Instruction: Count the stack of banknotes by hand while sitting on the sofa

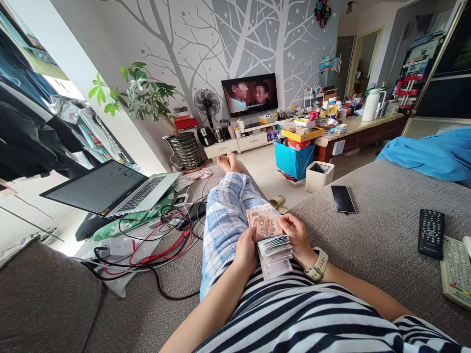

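Observation:
Above my lap I hold a stack of banknotes (264,223) between both hands. The upper part stands up flat and shows a brownish note marked 20. Lower down, several folded notes (274,247) fan out in layers, and a pale note end (275,268) hangs below them. My left hand (246,250) is closed round the left edge of the stack. On the other side my right hand (297,239), with a pale watch (317,264) at its wrist, pinches the right edge with thumb and fingers. Most fingertips are hidden behind the notes.
A phone (343,198), a black remote control (431,233) and a cream keypad device (456,272) lie on the grey sofa to my right. On my left are an open laptop (110,193) and tangled cables (180,240). A white bin (319,177) stands beyond.

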Tool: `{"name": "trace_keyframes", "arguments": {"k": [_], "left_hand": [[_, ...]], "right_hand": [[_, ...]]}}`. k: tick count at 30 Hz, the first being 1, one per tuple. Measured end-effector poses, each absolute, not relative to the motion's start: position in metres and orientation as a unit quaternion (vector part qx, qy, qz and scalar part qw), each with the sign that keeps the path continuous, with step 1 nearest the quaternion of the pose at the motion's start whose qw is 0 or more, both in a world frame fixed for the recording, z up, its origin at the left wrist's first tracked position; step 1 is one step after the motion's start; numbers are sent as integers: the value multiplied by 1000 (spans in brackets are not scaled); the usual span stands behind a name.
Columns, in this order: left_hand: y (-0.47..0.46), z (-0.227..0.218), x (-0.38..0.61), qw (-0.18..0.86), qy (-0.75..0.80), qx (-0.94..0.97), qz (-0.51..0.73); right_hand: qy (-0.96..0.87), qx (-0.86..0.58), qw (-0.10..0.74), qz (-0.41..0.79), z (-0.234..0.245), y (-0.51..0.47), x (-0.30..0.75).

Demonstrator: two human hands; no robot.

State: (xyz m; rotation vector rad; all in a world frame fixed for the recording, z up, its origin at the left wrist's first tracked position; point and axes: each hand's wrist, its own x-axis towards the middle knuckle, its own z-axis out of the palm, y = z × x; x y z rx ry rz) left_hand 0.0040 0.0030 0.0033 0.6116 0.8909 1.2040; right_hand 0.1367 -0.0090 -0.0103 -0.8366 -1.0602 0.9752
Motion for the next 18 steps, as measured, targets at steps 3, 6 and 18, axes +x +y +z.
{"name": "trace_keyframes", "arguments": {"k": [3,6,18], "left_hand": [[3,5,5,686,406,267,542],[2,7,5,689,405,263,541],[3,2,4,694,391,277,537]], "right_hand": [[-474,-370,673,431,-10,-10,137],[-478,-370,674,425,-9,-10,137],[-489,-361,677,415,-12,-10,138]]}}
